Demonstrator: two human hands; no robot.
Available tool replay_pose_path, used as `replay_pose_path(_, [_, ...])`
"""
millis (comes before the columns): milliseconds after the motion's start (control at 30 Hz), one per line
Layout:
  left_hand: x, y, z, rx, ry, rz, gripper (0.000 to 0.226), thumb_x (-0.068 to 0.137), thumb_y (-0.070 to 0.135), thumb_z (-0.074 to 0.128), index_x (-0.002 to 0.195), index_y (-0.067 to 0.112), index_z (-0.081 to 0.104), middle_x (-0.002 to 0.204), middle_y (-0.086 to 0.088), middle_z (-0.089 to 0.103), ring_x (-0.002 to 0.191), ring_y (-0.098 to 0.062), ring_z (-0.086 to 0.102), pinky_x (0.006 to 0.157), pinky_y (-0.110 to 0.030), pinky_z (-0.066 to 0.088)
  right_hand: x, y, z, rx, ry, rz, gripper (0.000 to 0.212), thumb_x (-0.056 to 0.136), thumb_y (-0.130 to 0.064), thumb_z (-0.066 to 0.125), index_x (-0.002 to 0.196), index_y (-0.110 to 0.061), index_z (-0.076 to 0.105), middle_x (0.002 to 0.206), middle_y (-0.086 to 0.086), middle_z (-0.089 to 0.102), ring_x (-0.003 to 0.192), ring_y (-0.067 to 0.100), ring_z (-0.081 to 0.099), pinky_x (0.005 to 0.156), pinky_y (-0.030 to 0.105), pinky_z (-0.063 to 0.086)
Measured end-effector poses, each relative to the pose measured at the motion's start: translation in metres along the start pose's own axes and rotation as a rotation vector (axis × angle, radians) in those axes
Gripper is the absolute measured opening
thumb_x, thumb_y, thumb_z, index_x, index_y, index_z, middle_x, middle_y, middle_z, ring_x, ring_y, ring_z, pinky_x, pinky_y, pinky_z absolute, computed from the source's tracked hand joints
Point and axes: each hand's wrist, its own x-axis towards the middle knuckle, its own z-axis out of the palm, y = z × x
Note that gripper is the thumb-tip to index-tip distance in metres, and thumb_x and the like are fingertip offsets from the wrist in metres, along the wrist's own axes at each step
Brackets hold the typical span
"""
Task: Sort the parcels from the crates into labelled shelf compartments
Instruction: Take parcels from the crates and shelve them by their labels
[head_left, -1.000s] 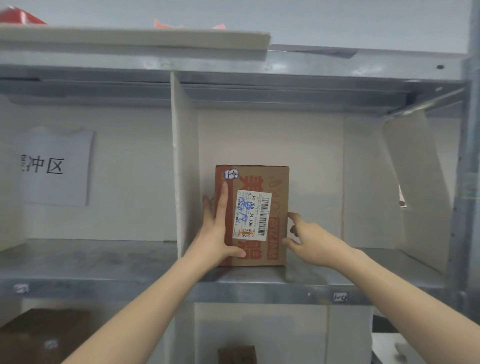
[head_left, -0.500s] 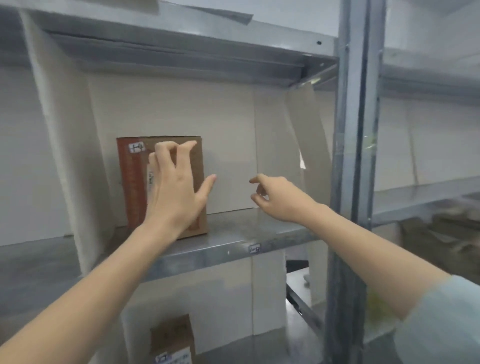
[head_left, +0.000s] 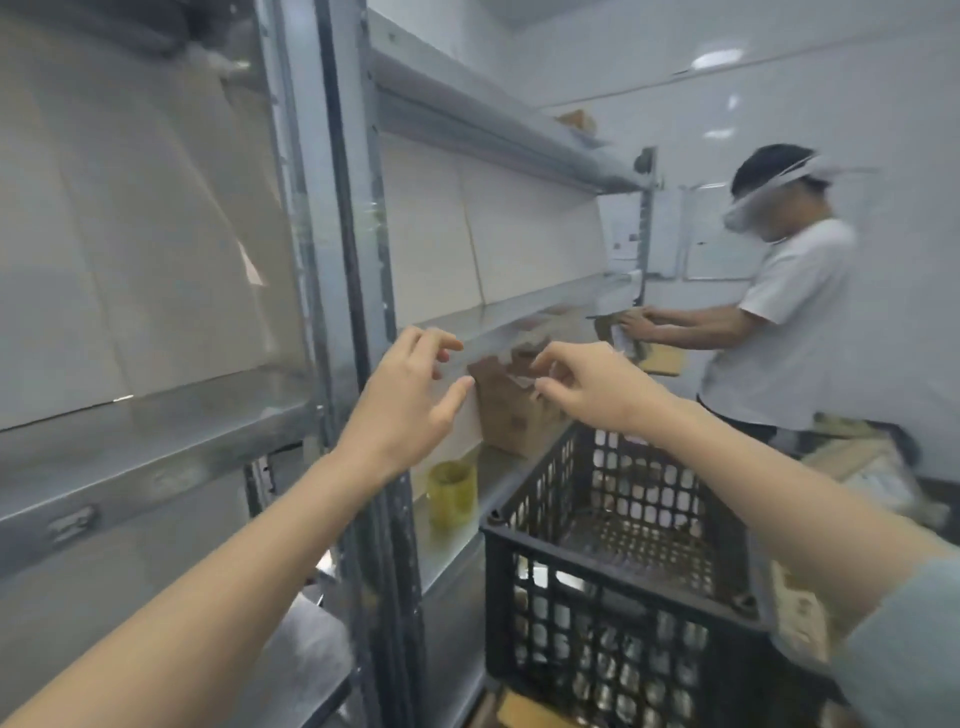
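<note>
Now that the labelled carton is left in its compartment and the view has swung right, off it, the left grip (head_left: 410, 400) and right grip (head_left: 587, 384) hang above the far left corner of the black crate (head_left: 613, 574), fingers loosely spread and holding nothing; that parcel looks sorted and the next pick due. A brown cardboard parcel (head_left: 511, 423), blurred and ragged along its top, stands on the shelf (head_left: 452, 551) just beyond the crate, whose contents are too blurred to tell.

Left hand (head_left: 402, 402) raised, fingers loosely spread, right hand (head_left: 597, 387) alongside, fingers curled, both empty
</note>
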Motion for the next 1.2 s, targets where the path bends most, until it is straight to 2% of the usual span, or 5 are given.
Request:
replay_pose_path(200, [0.039, 0.024, 0.121, -0.078, -0.144, 0.062, 0.032, 0.09, 0.026, 0.066, 0.118, 0.015, 0.056, 0.111, 0.001, 0.051, 0.099, -0.014, 0.053, 0.09, -0.031, 0.044, -0.022, 0.12, -0.006, -0.098, -0.049, 0.165, 0.027, 0.095, -0.029, 0.055, 0.117, -0.015, 0.059, 0.088, -0.007, 0.058, 0.085, 0.012, 0.058, 0.073, 0.027, 0.043])
replay_pose_path(467, [0.07, 0.024, 0.224, -0.054, -0.26, 0.033, 0.038, 0.093, 0.033, 0.062, 0.126, 0.017, 0.053, 0.12, 0.001, 0.05, 0.108, -0.017, 0.054, 0.095, -0.037, 0.047, -0.017, 0.208, 0.011, -0.108, -0.137, 0.238, 0.03, 0.097, -0.029, 0.052, 0.122, -0.014, 0.057, 0.102, 0.003, 0.067, 0.089, 0.017, 0.06, 0.08, 0.03, 0.047])
replay_pose_path(700, [0.061, -0.002, 0.287, -0.001, -0.431, 0.015, 0.038, 0.093, 0.032, 0.063, 0.125, 0.015, 0.053, 0.119, -0.001, 0.05, 0.108, -0.018, 0.053, 0.092, -0.032, 0.046, -0.016, 0.231, 0.076, -0.059, -0.292, 0.267, 0.032, 0.097, -0.03, 0.051, 0.124, -0.013, 0.055, 0.111, 0.006, 0.065, 0.102, 0.025, 0.061, 0.082, 0.034, 0.048])
replay_pose_path(867, [0.044, -0.03, 0.322, 0.03, -0.538, 0.003, 0.036, 0.092, 0.031, 0.064, 0.123, 0.015, 0.054, 0.118, -0.003, 0.051, 0.107, -0.022, 0.054, 0.088, -0.037, 0.048, -0.015, 0.23, 0.134, -0.047, -0.418, 0.273, 0.032, 0.096, -0.031, 0.05, 0.122, -0.014, 0.054, 0.111, 0.008, 0.064, 0.102, 0.027, 0.059, 0.084, 0.038, 0.049])
replay_pose_path(1200, [0.025, -0.062, 0.365, 0.017, -0.764, 0.002, 0.042, 0.093, 0.02, 0.06, 0.132, 0.012, 0.049, 0.128, -0.008, 0.047, 0.117, -0.026, 0.048, 0.098, -0.039, 0.042, -0.017, 0.222, 0.208, 0.053, -0.573, 0.334, 0.036, 0.096, -0.029, 0.05, 0.127, -0.011, 0.052, 0.107, 0.008, 0.064, 0.097, 0.026, 0.062, 0.082, 0.036, 0.05])
